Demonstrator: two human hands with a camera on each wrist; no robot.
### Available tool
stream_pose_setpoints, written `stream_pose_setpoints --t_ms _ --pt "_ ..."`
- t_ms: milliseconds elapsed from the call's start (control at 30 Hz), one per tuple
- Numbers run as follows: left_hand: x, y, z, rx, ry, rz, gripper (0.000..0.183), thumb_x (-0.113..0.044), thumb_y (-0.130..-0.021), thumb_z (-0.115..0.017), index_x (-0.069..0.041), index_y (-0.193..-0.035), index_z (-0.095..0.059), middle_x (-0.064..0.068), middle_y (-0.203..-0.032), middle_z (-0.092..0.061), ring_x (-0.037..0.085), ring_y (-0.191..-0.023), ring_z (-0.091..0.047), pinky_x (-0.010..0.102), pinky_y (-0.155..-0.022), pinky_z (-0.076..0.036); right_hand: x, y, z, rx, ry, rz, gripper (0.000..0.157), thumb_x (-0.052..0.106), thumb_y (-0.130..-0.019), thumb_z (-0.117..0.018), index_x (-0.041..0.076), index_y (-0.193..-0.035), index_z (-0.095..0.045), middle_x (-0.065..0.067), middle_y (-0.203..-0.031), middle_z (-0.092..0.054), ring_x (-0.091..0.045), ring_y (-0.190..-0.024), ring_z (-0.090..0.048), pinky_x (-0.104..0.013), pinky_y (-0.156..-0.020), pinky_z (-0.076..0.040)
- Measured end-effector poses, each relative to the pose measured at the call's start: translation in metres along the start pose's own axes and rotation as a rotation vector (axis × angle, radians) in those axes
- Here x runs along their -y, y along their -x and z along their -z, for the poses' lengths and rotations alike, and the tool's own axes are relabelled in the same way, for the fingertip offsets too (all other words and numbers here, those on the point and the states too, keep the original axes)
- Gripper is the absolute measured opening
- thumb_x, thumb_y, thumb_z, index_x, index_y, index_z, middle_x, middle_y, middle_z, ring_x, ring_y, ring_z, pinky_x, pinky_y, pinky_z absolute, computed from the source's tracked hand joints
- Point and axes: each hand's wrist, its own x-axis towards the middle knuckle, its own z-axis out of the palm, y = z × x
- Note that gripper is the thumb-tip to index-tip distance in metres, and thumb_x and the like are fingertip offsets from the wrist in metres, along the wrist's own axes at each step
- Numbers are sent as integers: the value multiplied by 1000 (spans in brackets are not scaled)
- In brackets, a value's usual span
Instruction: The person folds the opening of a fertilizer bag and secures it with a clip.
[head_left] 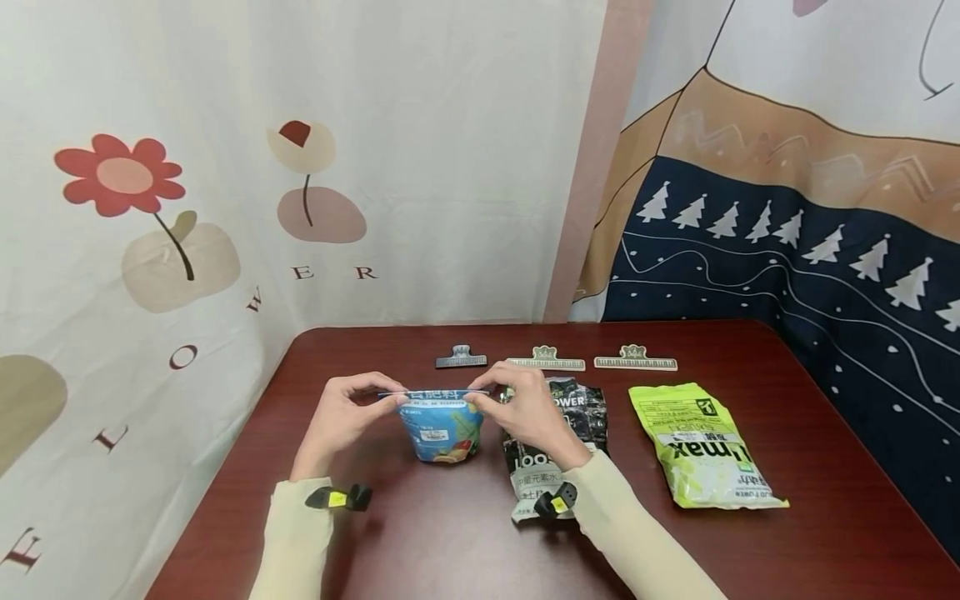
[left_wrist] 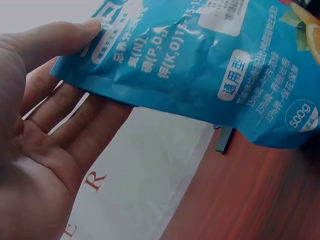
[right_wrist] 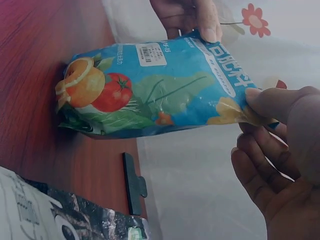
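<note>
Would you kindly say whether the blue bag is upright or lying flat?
Upright: the left hand and right hand pinch top corners of the blue bag, its base down towards the table.

"What's the bag (head_left: 442,423) like?"
"Blue, upright, with a white barcode label (right_wrist: 151,54) and a printed orange (right_wrist: 87,89) and tomato (right_wrist: 114,93)."
"And where?"
"Between the left hand (head_left: 339,423) and right hand (head_left: 534,408), each pinching one top corner."

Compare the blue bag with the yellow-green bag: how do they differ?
The blue bag is held upright by its top edge; the yellow-green bag lies flat on the table, untouched. The blue bag shows a printed tomato, while the yellow-green bag bears large "Umax" lettering. Both are printed with Chinese characters.
</note>
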Motion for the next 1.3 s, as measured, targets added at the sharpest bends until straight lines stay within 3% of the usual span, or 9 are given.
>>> stream_pose_setpoints --t_ms 200,367,600,833,1133,1300 --pt "0 -1 -1 -14 7 -32 10 -19 -86 -85 -14 -93 -80 4 -93 -77 16 -81 -71 27 -68 -58 -3 1 2 -7 -18 24 5 25 -92 -78 22 -90 -82 13 -85 -72 -2 -76 -62 -32 -64 -54" --pt "0 0 0 -16 22 -12 12 -20 -85 -86 -14 -94 -80 5 -93 -77 16 -82 -71 26 -68 -58 -4 0 2 -23 -7 33 4 26 -90 -80 23 -90 -83 12 -85 -73 -1 -78 -64 -25 -68 -53" --pt "7 1 7 13 54 -12 15 -16 -86 -84 -10 -99 -80 6 -97 -78 15 -84 -72 25 -72 -59 -6 5 4 -2 -41 -32 9 29 -92 -79 25 -99 -82 13 -88 -75 -2 -75 -64 -28 -61 -52" --pt "10 2 10 -8 54 6 18 -16 -84 -86 -9 -99 -80 6 -97 -78 17 -85 -73 26 -73 -60 -8 11 6 -22 -128 -110 10 31 -91 -80 24 -98 -83 12 -87 -76 -5 -75 -68 -28 -60 -51" --pt "11 2 6 -64 60 -1 16 -15 -81 -87 -7 -94 -82 5 -90 -79 15 -81 -71 26 -67 -59 -7 15 3 -100 -116 -159 7 36 -88 -81 30 -90 -83 14 -82 -78 -9 -55 -51 -23 -56 -39" --pt "10 2 5 -32 67 -13 15 -13 -82 -87 -8 -95 -82 5 -90 -79 16 -82 -71 27 -67 -60 -9 17 5 -113 -150 -179 4 33 -87 -82 30 -90 -83 10 -85 -79 -14 -63 -66 -24 -59 -48"
